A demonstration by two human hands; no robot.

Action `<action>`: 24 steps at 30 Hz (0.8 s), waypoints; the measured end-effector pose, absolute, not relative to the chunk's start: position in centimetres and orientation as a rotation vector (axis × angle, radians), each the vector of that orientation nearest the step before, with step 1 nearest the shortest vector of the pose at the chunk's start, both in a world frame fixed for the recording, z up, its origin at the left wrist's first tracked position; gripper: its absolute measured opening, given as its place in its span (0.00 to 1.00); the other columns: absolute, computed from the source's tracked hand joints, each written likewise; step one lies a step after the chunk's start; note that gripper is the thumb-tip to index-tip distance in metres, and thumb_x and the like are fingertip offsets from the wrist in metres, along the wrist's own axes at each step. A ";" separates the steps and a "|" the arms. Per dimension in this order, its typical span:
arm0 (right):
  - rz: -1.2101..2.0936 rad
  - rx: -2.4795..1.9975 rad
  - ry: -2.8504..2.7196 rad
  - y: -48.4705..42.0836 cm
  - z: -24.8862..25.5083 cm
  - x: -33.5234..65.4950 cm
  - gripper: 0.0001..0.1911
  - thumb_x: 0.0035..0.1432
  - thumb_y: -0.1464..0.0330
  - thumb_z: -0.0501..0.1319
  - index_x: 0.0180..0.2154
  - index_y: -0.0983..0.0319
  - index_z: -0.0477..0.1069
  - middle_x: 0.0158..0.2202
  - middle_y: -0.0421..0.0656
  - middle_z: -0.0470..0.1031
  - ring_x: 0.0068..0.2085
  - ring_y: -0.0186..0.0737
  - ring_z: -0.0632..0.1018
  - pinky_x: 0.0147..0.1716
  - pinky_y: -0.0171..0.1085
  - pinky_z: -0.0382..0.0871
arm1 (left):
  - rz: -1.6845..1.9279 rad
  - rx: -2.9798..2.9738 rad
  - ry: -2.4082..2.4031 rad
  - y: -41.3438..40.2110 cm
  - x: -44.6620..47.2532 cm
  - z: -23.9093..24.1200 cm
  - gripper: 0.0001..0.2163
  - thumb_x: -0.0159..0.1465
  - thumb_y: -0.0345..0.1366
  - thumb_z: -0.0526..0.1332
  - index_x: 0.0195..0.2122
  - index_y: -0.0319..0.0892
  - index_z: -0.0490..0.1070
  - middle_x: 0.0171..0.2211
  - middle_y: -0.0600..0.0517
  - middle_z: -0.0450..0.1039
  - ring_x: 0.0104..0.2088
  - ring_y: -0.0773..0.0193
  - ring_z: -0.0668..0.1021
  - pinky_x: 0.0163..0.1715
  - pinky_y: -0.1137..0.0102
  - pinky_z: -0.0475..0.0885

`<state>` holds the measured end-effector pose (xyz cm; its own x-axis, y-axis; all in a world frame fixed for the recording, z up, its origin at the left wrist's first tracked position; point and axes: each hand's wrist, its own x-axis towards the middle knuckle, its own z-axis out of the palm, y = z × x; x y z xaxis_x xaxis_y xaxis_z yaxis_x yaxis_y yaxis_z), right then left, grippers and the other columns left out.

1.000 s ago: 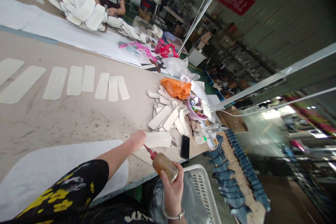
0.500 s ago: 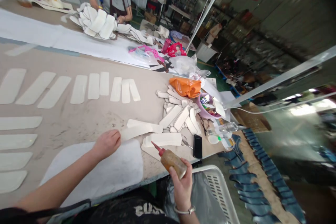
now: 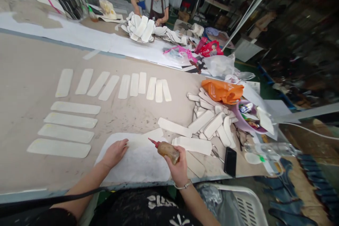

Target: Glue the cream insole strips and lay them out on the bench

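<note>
Glue bottle, right hand fingers clamped round it, has moved over the white strip from the worktop edge, left hand fingers flat, apart.

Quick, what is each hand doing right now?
Left hand: open, resting on a white strip.
Right hand: closed around a brown squeeze bottle.

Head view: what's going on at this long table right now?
The person's right hand grips a brown squeeze bottle with a red nozzle, tip aimed left over a white fabric sheet on the beige worktable. The left hand lies open on the sheet, fingers touching a pale flat strip. More pale strips lie in rows further out; a heap of white padded pieces sits to the right. Across the table, a co-worker handles another white pile.
</note>
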<state>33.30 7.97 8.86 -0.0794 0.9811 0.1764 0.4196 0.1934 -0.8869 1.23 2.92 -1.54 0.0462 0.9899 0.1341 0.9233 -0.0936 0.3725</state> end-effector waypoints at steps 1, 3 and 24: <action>0.845 -1.317 -1.679 8.2 8.4 32.6 0.22 0.53 0.65 0.67 0.48 0.59 0.64 0.45 0.47 0.67 0.46 0.47 0.72 0.47 0.51 0.70 | 0.565 2.124 1.984 2.8 1.0 -1.8 0.12 0.66 0.36 0.52 0.45 0.39 0.70 0.36 0.45 0.75 0.37 0.58 0.77 0.39 0.63 0.73; 0.843 -1.249 -1.744 8.6 7.6 31.4 0.23 0.53 0.64 0.67 0.49 0.59 0.64 0.45 0.48 0.66 0.47 0.49 0.71 0.47 0.53 0.70 | 0.669 2.126 1.982 2.3 0.6 -2.0 0.12 0.66 0.35 0.52 0.46 0.40 0.71 0.39 0.44 0.75 0.40 0.58 0.76 0.42 0.63 0.73; 0.798 -0.796 -2.181 8.4 4.3 24.4 0.23 0.50 0.79 0.57 0.49 0.56 0.67 0.46 0.46 0.62 0.45 0.43 0.68 0.45 0.44 0.70 | 0.750 1.938 1.940 -1.0 0.4 -4.6 0.15 0.67 0.42 0.51 0.42 0.45 0.77 0.41 0.46 0.73 0.41 0.61 0.74 0.43 0.65 0.74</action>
